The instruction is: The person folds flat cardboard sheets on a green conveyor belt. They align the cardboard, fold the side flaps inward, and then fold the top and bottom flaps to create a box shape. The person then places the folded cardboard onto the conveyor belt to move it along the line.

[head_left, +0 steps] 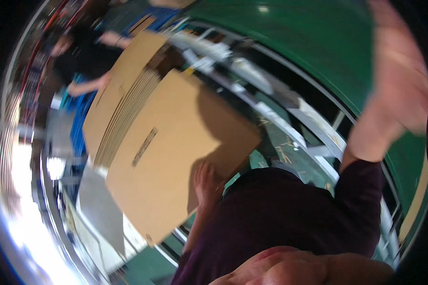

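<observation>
A large flat brown cardboard sheet (171,137) lies tilted in front of me, with a dark printed strip on its face. My left hand (205,183) rests on this sheet close to its near right edge, fingers laid against the surface rather than wrapped round it. Raised high at the right, very near the camera, is my right hand (399,95); its fingers are smeared by motion and partly cut off by the rim. Beyond the front sheet stands a stack of cardboard sheets (128,102), their edges showing side by side.
A co-worker (88,59) in a dark top has both hands on the far cardboard. Metal frame rails (271,85) run diagonally at the right, with scraps on the green floor (318,28) beneath. At lower left is a pale panel (100,202).
</observation>
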Demonstrator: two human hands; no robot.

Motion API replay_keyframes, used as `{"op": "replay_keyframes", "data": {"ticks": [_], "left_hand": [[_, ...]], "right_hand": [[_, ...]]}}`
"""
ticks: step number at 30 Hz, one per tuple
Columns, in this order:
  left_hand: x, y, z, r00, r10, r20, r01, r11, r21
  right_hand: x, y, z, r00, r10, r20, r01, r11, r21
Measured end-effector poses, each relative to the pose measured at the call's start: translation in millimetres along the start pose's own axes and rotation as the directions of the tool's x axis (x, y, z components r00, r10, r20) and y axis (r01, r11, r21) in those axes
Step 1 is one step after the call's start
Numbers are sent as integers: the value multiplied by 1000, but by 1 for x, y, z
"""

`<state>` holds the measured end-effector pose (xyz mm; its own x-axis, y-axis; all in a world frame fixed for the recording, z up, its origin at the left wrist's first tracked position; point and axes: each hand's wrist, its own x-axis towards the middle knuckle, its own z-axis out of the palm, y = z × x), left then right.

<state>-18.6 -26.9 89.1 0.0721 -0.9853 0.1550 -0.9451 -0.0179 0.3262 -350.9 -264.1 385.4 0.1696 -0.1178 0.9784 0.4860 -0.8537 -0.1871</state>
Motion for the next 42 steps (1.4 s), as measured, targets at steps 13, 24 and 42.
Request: {"op": "replay_keyframes", "data": {"ticks": [13,24,42], "left_hand": [[-2,-15,14,966,225,-131,-218,974,69],[8,-2,-4,994,75,-84,-79,996,-36],[8,-17,10,976,197,-89,-196,980,15]], "right_hand": [[-427,-51,-45,93,686,-721,-866,-302,-398],[-491,-19,39,-211,956,203,-766,-33,-642],[-474,-47,113,-369,926,-75,-621,-306,-722]]}}
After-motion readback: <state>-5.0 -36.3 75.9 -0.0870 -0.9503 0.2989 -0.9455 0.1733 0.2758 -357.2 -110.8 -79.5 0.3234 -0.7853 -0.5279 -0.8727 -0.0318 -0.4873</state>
